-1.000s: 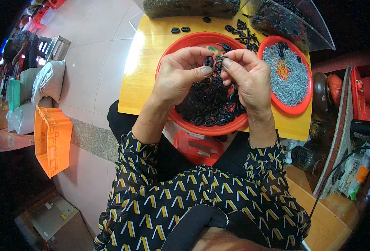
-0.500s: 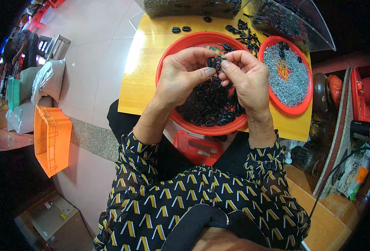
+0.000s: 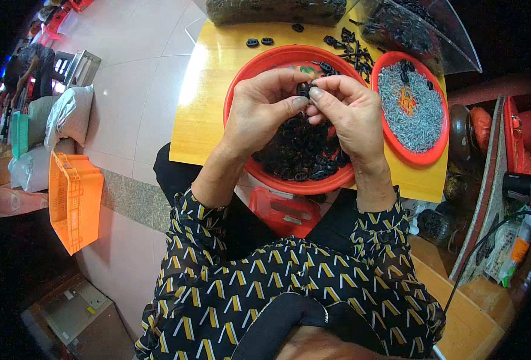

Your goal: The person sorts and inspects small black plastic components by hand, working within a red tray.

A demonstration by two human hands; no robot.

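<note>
A pale tiled floor (image 3: 127, 108) is seen on the left side, and a yellow wooden worktop (image 3: 208, 114) is placed over it at the top middle. An orange plastic crate (image 3: 73, 198) is set on the floor at the left, near white filled sacks (image 3: 67, 117). A red plastic stool (image 3: 283, 211) is partly seen under the near edge of the worktop, between the knees of the person.

On the worktop a large round red plastic basin (image 3: 259, 66) is standing, and it is filled with many small black plastic parts (image 3: 301, 156). Just beside it on the right, a smaller round red plastic bowl (image 3: 418, 157) is standing, filled with small grey metal pieces (image 3: 412, 114). Some loose black pieces (image 3: 349, 51) are scattered on the worktop behind the two vessels, next to a clear plastic bag (image 3: 421, 30).

Both hands are held together above the basin. The left hand (image 3: 259, 117) and the right hand (image 3: 349, 117) are touching at the fingertips. One small black plastic part (image 3: 303, 90) is pinched between them: the left thumb and forefinger are closed on it from the left, and the right fingers are closed on it from the right. The part is held in the air over the heap, clear of it.
</note>
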